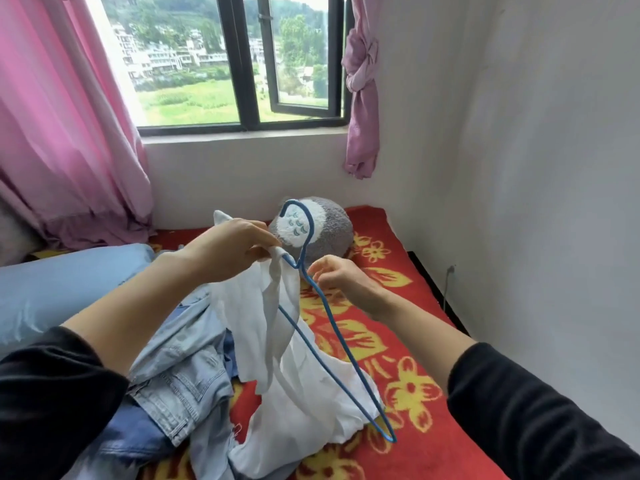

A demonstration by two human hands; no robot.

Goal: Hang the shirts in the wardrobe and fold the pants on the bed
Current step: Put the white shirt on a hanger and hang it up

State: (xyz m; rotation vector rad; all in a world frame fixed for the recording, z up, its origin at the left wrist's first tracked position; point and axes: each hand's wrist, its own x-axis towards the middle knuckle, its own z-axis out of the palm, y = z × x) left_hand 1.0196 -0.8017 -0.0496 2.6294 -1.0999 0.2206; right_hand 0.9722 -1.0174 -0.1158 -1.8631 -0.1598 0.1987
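The white shirt [304,393] is thin, soft cloth, matt and creased, faintly sheer where it hangs single. The blue hanger [356,367] is slim wire in a smooth coating with a slight sheen. The jeans [180,386] are pale matt denim with raised stitched seams. The red flowered blanket [433,445] is fuzzy pile. At the bed's far edge the grey plush toy [329,233] is shaggy fleece; the blue pillow [69,282] at the left edge is smooth cloth.
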